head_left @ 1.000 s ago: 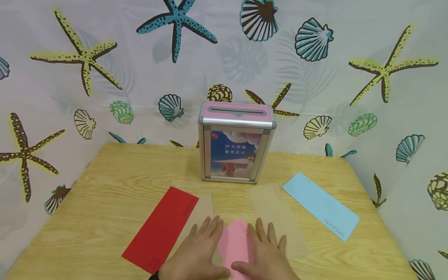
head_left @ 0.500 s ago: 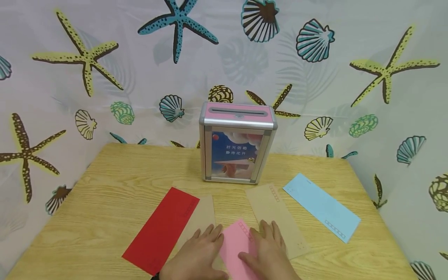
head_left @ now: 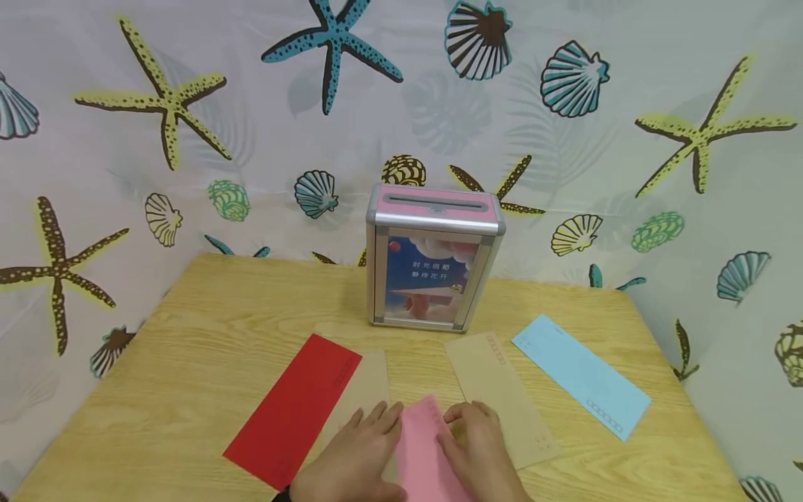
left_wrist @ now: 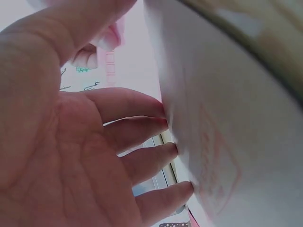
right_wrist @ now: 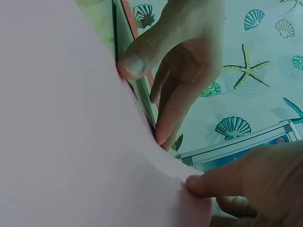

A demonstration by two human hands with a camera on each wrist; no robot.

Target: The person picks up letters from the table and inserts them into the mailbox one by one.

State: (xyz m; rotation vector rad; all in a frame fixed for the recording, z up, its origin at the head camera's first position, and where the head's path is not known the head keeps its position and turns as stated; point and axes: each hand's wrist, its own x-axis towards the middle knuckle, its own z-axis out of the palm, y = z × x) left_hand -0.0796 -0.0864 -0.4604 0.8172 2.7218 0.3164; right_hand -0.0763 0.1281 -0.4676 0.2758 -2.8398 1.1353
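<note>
In the head view a pink envelope lies near the front edge, between my two hands. My left hand is spread along its left side; in the left wrist view its straight fingertips touch a pale envelope with faint printing. My right hand pinches the pink envelope's right edge, the thumb on its face and the other fingers curled. In the right wrist view that edge bends up under the right thumb. A brown envelope lies partly under my left hand and a red envelope.
Behind the envelopes stands a silver-framed letter box with a slot in its pink top. Another brown envelope lies right of centre, a blue envelope farther right. All rest on a wood-grain table before a patterned cloth.
My right hand has gone from lying flat with spread fingers to pinching the pink envelope's right edge. The left hand stays nearly in place. The head view has shifted slightly.
</note>
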